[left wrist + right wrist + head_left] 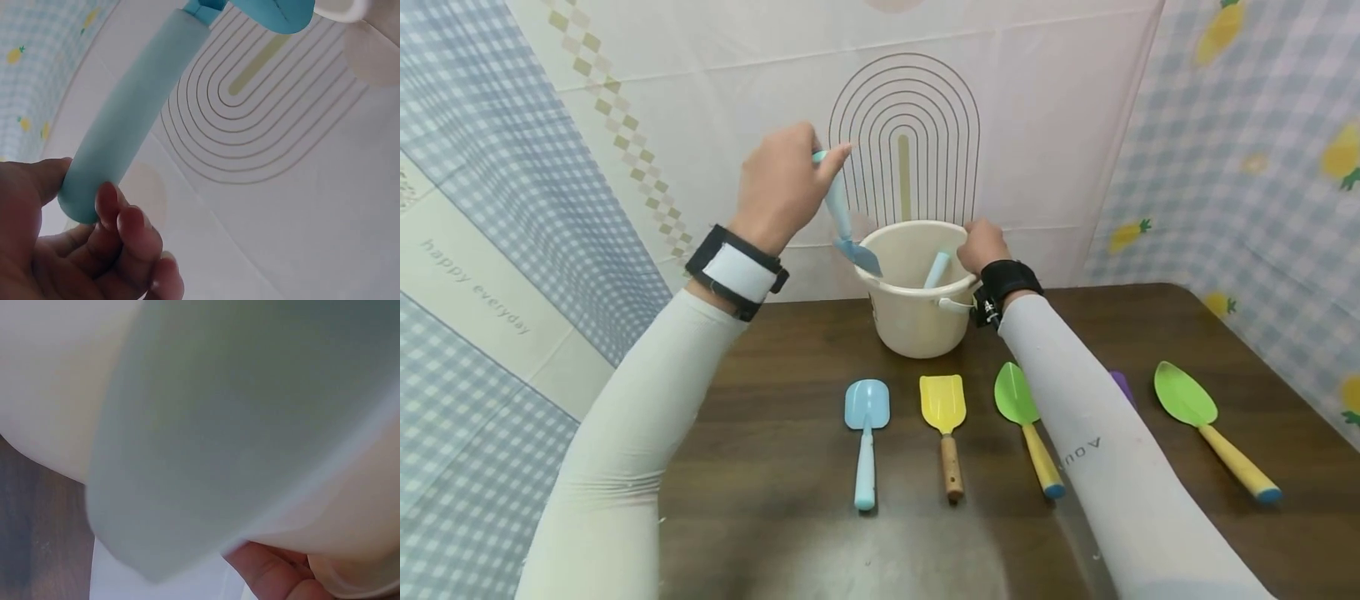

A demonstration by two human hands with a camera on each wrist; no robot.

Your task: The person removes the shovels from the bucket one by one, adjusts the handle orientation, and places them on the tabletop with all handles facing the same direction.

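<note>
My left hand pinches the end of a light-blue handle belonging to a small garden trowel. The trowel points down, its blue blade overlapping the left rim of a cream bucket. In the left wrist view, thumb and fingertips hold the butt of the trowel handle. With my right hand I grip the bucket's rim on its right side; in the right wrist view the fingers show low, beside the pale bucket wall. Inside the bucket leans another light-blue handle, its lower end hidden.
In front of the bucket lie a blue shovel, a yellow shovel with a wooden handle and a green trowel. A purple piece is mostly behind my right sleeve. Another green trowel lies far right. Patterned cloth hangs behind the table.
</note>
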